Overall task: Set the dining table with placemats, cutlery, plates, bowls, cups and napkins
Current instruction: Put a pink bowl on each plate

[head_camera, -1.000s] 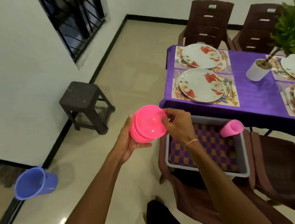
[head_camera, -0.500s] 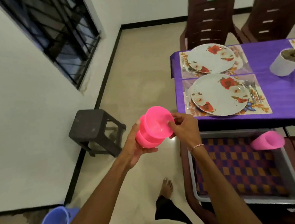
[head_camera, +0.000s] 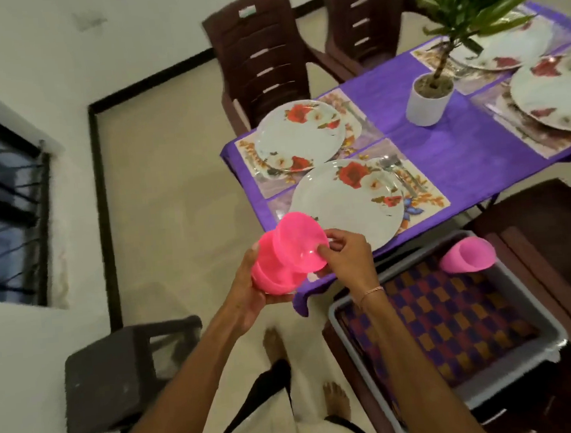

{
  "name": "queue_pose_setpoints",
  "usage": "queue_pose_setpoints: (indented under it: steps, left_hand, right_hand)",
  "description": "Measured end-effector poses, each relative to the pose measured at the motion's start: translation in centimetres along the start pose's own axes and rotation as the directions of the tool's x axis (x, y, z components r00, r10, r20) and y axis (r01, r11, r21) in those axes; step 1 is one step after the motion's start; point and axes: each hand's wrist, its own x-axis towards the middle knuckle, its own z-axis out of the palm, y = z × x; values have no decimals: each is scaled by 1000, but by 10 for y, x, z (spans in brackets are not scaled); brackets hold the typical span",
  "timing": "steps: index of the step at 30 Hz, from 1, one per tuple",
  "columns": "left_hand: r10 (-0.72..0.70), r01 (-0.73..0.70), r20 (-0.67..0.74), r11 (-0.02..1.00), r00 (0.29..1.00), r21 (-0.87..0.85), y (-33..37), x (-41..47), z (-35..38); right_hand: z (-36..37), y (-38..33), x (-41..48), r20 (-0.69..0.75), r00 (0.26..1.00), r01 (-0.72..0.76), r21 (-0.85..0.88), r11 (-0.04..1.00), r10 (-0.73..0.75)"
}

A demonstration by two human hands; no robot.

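Note:
My left hand point(head_camera: 249, 294) grips a stack of pink bowls point(head_camera: 273, 272) from below, just off the near corner of the purple table point(head_camera: 442, 149). My right hand point(head_camera: 345, 259) pinches the rim of the top pink bowl point(head_camera: 301, 242), tilted up off the stack. Floral plates sit on placemats: a near plate point(head_camera: 348, 204), a far plate point(head_camera: 300, 135) and two more plates point(head_camera: 555, 99) at the right. Cutlery point(head_camera: 396, 170) lies beside the near plate. A pink cup point(head_camera: 466, 255) lies on its side in a grey tray point(head_camera: 544, 312).
The grey tray, lined with a checkered cloth point(head_camera: 453, 322), rests on a brown chair seat to my right. A white potted plant point(head_camera: 430, 102) stands mid-table. Brown chairs point(head_camera: 261, 54) line the far side. A dark stool point(head_camera: 118, 373) stands at lower left by the wall.
I have stepped closer to the table corner. My right hand has tipped the top bowl further off the stack. The blue bucket has left the view.

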Motion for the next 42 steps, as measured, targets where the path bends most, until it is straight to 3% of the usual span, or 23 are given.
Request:
queue_pose_setpoints:
  steps: [3, 6, 12, 17, 21, 24, 27, 33, 36, 42]
  left_hand:
    - [-12, 6, 127, 999, 992, 52, 33, 54, 5]
    - [-49, 30, 216, 996, 975, 90, 66, 111, 12]
    - [-242, 180, 350, 963, 905, 202, 137, 227, 12]
    - [-312, 215, 353, 933, 882, 287, 172, 300, 11]
    - [-387, 305, 391, 917, 835, 256, 179, 335, 6]
    - [-434, 368, 478, 901, 764, 230, 180, 351, 0]
    - [-447, 367, 536, 894, 716, 255, 177, 361, -10]
    - [-469, 334, 568, 882, 676, 332, 178, 371, -26]
    - [-493, 338, 549, 868, 675, 363, 181, 374, -26]
    - [-473, 345, 537, 880, 698, 326, 177, 370, -17]
  right_hand:
    - [-2, -11, 42, -80, 994, -61, 128, 990, 72]
    - [5, -23, 83, -161, 984, -58, 146, 988, 82]
    - [31, -48, 172, -370, 901, -156, 215, 964, 228]
    - [31, -38, 226, -612, 732, -200, 229, 953, 301]
    - [24, -4, 251, -795, 551, -396, 17, 918, 253]
    - [27, 17, 269, -830, 499, -488, -30, 872, 250]
    - [34, 18, 282, -830, 494, -557, -73, 827, 259]
    - [37, 27, 286, -843, 424, -598, 15, 802, 332]
    - [32, 28, 283, -844, 387, -598, 75, 798, 370]
    - [27, 30, 280, -833, 416, -537, 99, 838, 365]
